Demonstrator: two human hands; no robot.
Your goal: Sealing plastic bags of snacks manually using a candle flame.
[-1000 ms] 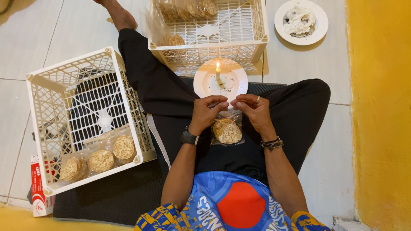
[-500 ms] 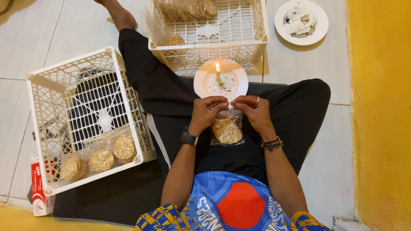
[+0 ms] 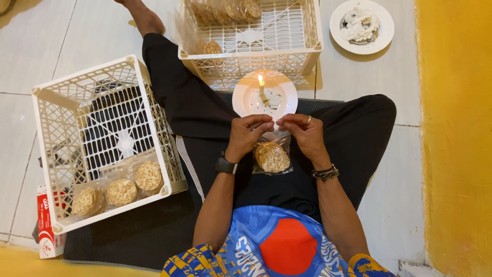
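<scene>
I sit cross-legged on a dark mat. Both hands pinch the top edge of a clear plastic bag of round crackers (image 3: 272,158) that hangs over my lap. My left hand (image 3: 248,134) grips the bag's left corner, my right hand (image 3: 304,133) the right corner, fingertips almost meeting. Just beyond them a lit candle (image 3: 262,88) stands on a white plate (image 3: 285,97), its flame a short way from the bag's top edge.
A white lattice crate (image 3: 154,154) on my left holds three sealed cracker bags (image 3: 121,191). Another white crate (image 3: 307,54) ahead holds several cracker packs. A white plate with scraps (image 3: 362,26) sits at far right, a red-white box (image 3: 47,221) at lower left, a yellow wall (image 3: 456,138) on the right.
</scene>
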